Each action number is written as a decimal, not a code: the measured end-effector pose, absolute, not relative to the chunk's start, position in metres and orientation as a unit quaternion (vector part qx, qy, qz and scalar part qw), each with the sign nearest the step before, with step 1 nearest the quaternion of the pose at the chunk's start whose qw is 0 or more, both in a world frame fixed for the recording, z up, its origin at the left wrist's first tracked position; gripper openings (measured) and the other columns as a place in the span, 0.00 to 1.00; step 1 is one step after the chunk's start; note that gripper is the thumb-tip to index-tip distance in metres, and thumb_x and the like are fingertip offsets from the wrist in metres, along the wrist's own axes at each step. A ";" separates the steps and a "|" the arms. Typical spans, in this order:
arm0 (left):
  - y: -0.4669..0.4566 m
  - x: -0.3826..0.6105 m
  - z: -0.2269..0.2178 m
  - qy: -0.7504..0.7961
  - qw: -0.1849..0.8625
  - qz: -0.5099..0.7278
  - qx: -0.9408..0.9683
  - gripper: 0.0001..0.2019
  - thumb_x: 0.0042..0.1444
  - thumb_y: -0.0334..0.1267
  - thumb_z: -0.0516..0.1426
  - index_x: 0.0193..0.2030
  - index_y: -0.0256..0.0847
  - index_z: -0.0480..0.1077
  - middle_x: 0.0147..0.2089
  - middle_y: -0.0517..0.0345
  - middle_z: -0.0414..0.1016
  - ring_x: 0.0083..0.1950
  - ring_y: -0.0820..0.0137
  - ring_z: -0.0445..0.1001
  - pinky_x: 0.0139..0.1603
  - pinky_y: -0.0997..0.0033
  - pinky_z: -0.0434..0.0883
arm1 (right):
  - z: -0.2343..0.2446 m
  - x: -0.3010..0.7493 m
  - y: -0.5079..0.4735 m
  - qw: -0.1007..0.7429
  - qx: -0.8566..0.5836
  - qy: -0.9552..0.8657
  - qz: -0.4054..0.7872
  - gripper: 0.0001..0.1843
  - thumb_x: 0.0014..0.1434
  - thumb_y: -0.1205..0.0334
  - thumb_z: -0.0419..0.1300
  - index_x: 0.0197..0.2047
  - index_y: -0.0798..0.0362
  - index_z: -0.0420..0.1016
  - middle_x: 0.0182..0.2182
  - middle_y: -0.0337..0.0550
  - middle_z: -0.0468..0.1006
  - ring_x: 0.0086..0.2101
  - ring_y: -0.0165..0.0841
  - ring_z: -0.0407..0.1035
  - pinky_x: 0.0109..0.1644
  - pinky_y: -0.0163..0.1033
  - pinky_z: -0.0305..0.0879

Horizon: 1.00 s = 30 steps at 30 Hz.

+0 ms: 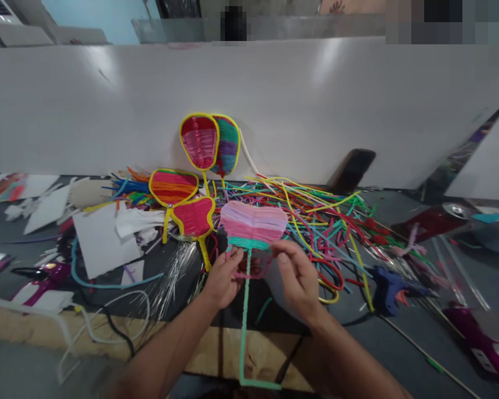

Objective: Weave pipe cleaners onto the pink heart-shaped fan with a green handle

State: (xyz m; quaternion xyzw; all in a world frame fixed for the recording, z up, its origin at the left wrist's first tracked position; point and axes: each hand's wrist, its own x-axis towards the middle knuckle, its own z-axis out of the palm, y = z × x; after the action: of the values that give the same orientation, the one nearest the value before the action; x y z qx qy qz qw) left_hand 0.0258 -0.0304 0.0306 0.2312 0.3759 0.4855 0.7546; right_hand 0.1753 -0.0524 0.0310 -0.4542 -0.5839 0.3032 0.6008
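Observation:
Between my hands is a fan-shaped piece (253, 221) wound with pink, lilac and green pipe cleaners. A green pipe cleaner stem (245, 316) hangs below it and bends sideways at the bottom. My left hand (224, 280) pinches the lower left edge of the piece. At the lower right, my right hand (297, 280) has its thumb and fingertips closed on the pink twisted frame (267, 266). This pink frame curves beneath the green band, with an unfilled gap inside it. Finished-looking fans (199, 141) with yellow rims lean on the white panel beyond.
Loose coloured pipe cleaners (324, 221) are heaped behind and right. A blue glue gun (385, 288), a phone (355, 169) and a drink can (436, 219) stand or lie to the right. White paper (102, 238), cables (108, 327) and a purple tool (45, 280) lie left.

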 end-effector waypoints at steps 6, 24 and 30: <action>-0.030 0.023 0.027 0.360 0.766 0.486 0.219 0.13 0.44 0.42 0.66 0.30 0.39 0.68 0.29 0.59 0.75 0.33 0.68 0.77 0.34 0.71 0.75 | 0.020 0.174 -0.032 0.653 -0.450 -0.307 0.527 0.19 0.52 0.56 0.64 0.47 0.46 0.68 0.45 0.40 0.71 0.40 0.31 0.67 0.39 0.36 0.65; -0.034 0.027 0.027 0.396 0.743 0.480 0.245 0.11 0.43 0.37 0.65 0.32 0.35 0.72 0.28 0.55 0.78 0.30 0.69 0.77 0.33 0.70 0.74 | 0.007 0.160 -0.037 0.612 -0.386 -0.281 0.631 0.12 0.47 0.58 0.67 0.37 0.50 0.75 0.31 0.37 0.78 0.29 0.30 0.69 0.36 0.38 0.66; -0.034 0.030 0.027 0.408 0.739 0.482 0.232 0.13 0.39 0.36 0.68 0.31 0.35 0.71 0.27 0.56 0.78 0.28 0.69 0.76 0.31 0.70 0.74 | 0.003 0.160 -0.038 0.609 -0.403 -0.338 0.593 0.11 0.51 0.58 0.65 0.39 0.50 0.74 0.34 0.39 0.78 0.33 0.33 0.71 0.44 0.44 0.67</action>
State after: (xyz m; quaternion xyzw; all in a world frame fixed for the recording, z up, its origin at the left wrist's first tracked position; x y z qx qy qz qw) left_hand 0.0295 -0.0339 0.0275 0.2324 0.4083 0.4822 0.7395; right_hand 0.1600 -0.0379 0.0031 -0.4027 -0.3385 0.5934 0.6093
